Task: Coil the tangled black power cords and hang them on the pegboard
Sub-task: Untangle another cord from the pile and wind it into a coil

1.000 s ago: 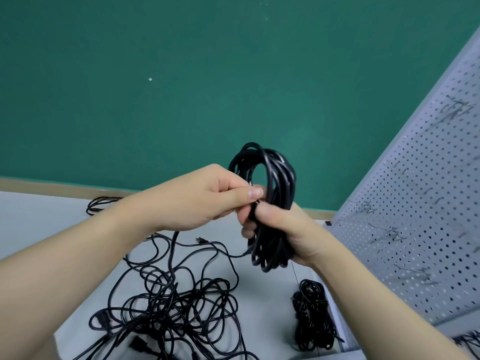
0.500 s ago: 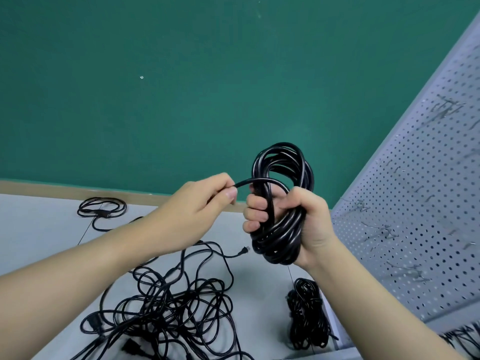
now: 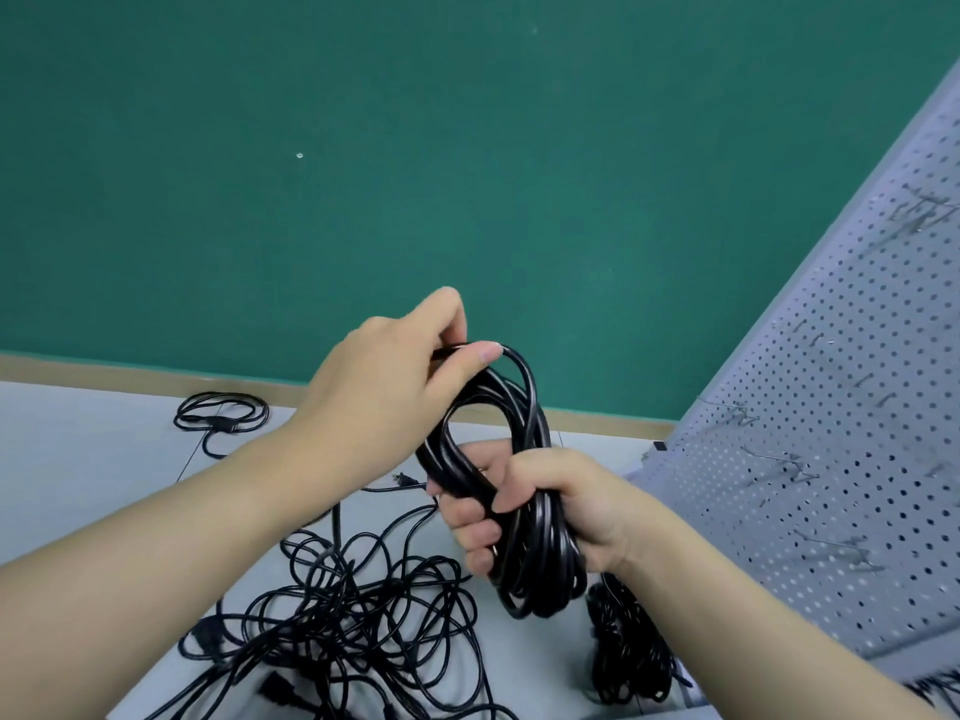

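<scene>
A thick coil of black power cord [image 3: 540,558] hangs in the air in front of me. My right hand [image 3: 540,506] is closed around its middle. My left hand [image 3: 395,387] pinches a strand at the top of the coil between thumb and fingers. Below on the floor lies a tangled heap of black cords [image 3: 353,626] with plugs. The grey pegboard [image 3: 831,459] leans at the right, with several metal hooks [image 3: 779,459] sticking out of it.
A small cord loop [image 3: 221,415] lies on the pale floor at the back left. Another bundled black cord [image 3: 628,646] rests by the pegboard's foot, partly behind my right forearm. A green wall [image 3: 415,174] with a tan baseboard stands behind.
My left hand has risen from beside the coil to its top, carrying the loose strand up and over. The right hand with the coil has sunk a little.
</scene>
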